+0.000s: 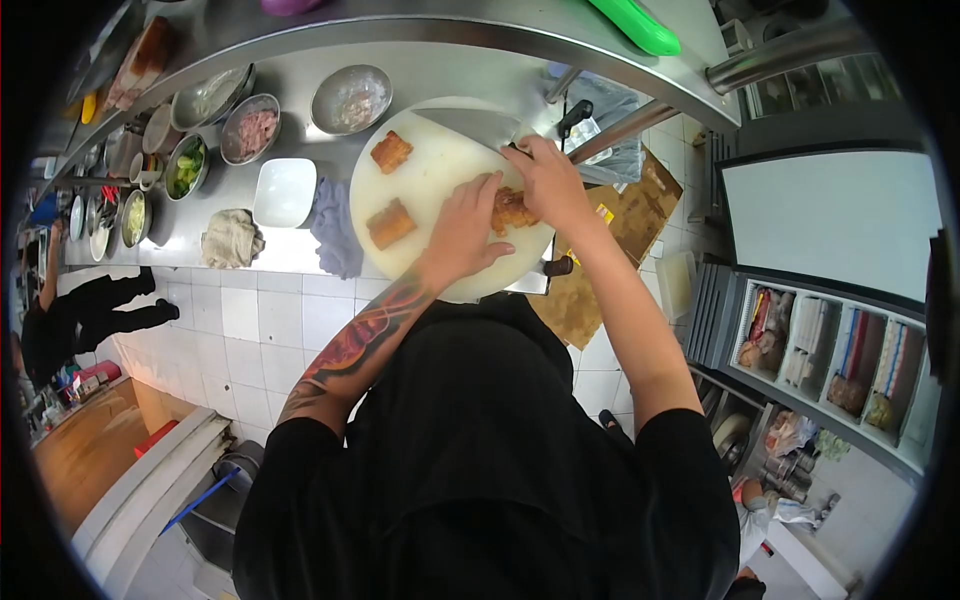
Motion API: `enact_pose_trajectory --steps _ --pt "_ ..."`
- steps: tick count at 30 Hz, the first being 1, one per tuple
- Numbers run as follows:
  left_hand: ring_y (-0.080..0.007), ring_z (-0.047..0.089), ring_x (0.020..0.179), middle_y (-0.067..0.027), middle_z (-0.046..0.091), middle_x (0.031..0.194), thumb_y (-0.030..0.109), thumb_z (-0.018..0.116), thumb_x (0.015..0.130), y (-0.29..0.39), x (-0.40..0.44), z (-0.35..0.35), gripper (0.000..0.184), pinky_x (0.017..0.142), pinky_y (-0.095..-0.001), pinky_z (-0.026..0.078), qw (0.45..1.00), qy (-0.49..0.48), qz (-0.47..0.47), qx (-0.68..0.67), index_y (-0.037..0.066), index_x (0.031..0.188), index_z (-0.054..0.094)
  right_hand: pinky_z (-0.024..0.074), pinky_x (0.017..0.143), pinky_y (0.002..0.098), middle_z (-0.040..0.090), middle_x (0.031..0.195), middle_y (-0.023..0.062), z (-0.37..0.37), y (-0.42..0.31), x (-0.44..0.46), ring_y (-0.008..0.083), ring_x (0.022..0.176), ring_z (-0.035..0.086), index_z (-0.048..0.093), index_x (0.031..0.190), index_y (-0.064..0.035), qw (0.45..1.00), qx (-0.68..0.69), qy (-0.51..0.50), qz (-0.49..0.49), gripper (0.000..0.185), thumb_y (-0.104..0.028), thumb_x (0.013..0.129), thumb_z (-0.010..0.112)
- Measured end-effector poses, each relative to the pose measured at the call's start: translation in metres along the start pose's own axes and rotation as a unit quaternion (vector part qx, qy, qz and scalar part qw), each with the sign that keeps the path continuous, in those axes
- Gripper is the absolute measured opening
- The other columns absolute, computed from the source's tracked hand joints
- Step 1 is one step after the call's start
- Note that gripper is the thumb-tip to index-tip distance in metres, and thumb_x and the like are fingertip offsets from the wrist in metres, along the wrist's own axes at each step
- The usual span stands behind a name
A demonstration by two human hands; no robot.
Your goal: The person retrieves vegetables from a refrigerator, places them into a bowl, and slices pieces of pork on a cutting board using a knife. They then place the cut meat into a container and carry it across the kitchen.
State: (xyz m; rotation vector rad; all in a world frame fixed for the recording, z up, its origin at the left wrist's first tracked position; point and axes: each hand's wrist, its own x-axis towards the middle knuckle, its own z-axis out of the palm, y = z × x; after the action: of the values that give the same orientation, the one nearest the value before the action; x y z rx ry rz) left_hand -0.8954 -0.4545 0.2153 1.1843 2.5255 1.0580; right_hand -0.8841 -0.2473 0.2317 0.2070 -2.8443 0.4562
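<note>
On a round white cutting board lie browned, crisp-looking slabs of meat. One meat piece is at the far left of the board and another meat piece sits nearer to me. A third, cut-up meat piece lies between my hands. My left hand rests flat beside it, fingers stretched out and thumb spread. My right hand is closed at the handle end of a knife, whose wide blade lies low over the board's far edge. My right fingers partly hide the handle.
Left of the board are a blue cloth, a white square dish, a beige towel and metal bowls, one with raw meat. A steel shelf runs overhead. A black handle is beyond the board. Another person stands far left.
</note>
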Motion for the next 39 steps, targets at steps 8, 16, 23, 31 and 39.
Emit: enact_pose_trajectory --steps 8,16,23,31,39 --pt "-0.0405 0.045 0.135 -0.0217 0.048 0.146 0.016 0.09 0.074 -0.007 0.004 0.005 0.105 0.115 -0.0476 0.039 0.999 -0.028 0.036 -0.024 -0.001 0.158 0.029 0.0536 0.099 0.0447 0.055 0.14 0.0118 -0.027 -0.017 -0.065 0.0357 0.124 0.061 0.053 0.149 -0.0127 0.972 0.129 -0.168 0.105 0.074 0.005 0.079 0.067" --pt "-0.0435 0.05 0.126 -0.0227 0.053 0.138 0.008 0.088 0.073 -0.007 0.004 0.01 0.103 0.11 -0.0498 0.042 0.996 -0.004 0.025 -0.085 -0.001 0.157 0.031 0.0532 0.099 0.0441 0.056 0.145 0.0121 -0.012 -0.008 -0.061 0.0362 0.126 0.06 0.045 0.156 -0.0139 0.969 0.219 -0.104 0.058 0.084 0.009 0.079 0.069" --pt "-0.0439 0.048 0.133 -0.024 0.049 0.145 0.012 0.09 0.075 -0.003 -0.001 0.006 0.106 0.114 -0.0488 0.041 0.995 -0.029 -0.011 -0.09 0.002 0.16 0.028 0.0542 0.098 0.0432 0.056 0.146 0.013 -0.016 -0.01 -0.065 0.0371 0.124 0.062 0.041 0.159 -0.0149 0.955 0.243 -0.133 0.106 0.086 0.006 0.081 0.07" --pt "-0.0431 0.052 0.132 -0.0264 0.049 0.145 0.019 0.087 0.08 -0.093 -0.013 -0.074 0.091 0.114 -0.0477 0.043 0.987 0.153 -0.032 0.029 0.0 0.154 0.039 0.0546 0.097 0.0458 0.059 0.141 0.0138 -0.014 -0.045 -0.005 0.0384 0.12 0.063 0.054 0.146 -0.0107 0.974 0.188 -0.098 0.079 0.064 -0.003 0.085 0.072" --pt "-0.0326 0.062 0.11 -0.0179 0.059 0.126 0.01 0.085 0.078 -0.147 -0.004 -0.093 0.08 0.094 -0.0415 0.054 0.988 0.117 -0.092 -0.033 0.003 0.148 0.048 0.0569 0.086 0.0376 0.068 0.115 0.0173 0.103 -0.08 0.105 0.0315 0.093 0.07 0.058 0.142 -0.0074 0.979 0.2 0.012 -0.039 0.054 0.001 0.089 0.067"
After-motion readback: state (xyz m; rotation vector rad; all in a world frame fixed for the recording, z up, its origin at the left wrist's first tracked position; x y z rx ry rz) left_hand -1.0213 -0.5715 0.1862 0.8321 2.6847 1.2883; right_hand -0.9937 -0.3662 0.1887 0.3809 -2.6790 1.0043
